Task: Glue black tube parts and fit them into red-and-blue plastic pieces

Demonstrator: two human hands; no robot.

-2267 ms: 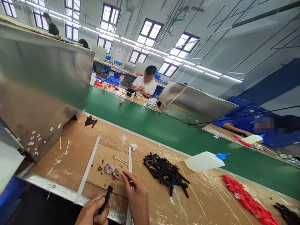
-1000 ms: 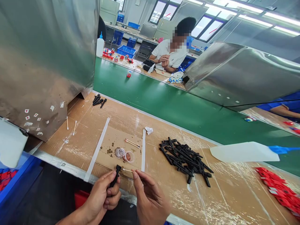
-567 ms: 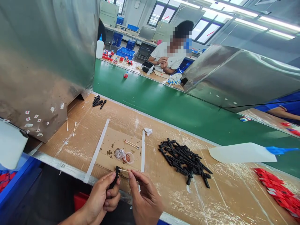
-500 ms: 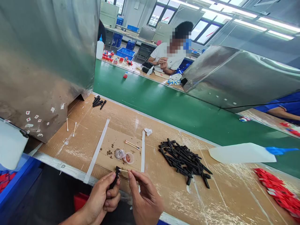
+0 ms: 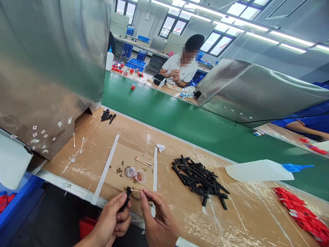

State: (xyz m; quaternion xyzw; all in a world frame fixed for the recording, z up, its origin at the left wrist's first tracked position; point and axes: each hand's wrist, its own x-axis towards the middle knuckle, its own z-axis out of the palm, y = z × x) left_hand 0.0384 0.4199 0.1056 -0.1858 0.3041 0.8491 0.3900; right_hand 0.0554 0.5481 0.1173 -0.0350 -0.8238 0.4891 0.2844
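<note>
My left hand (image 5: pixel 114 218) is closed round a small black plastic part (image 5: pixel 128 192), its blocky end sticking up past the thumb. Between thumb and fingertips, my right hand (image 5: pixel 159 218) pinches a cotton swab (image 5: pixel 135 190). The swab's far tip meets the side of the black part's head. Just beyond the hands, a small clear cup (image 5: pixel 140 176) with reddish-brown contents stands beside another clear round piece (image 5: pixel 130 172) on a stained cardboard sheet (image 5: pixel 115 181). More swabs (image 5: pixel 143 161) with darkened tips lie on that sheet.
Right of the sheet lies a pile of black parts (image 5: pixel 200 178); a few more (image 5: pixel 108 116) lie far left. A white squeeze bottle (image 5: pixel 259 170) rests near red pieces (image 5: pixel 300 212). A green belt (image 5: pixel 164 113) runs behind, with a co-worker (image 5: pixel 182 65) across it. A metal panel (image 5: pixel 51 75) stands left.
The camera view has shifted slightly. Both hands keep their grips, and the swab tip stays against the black part's head.
</note>
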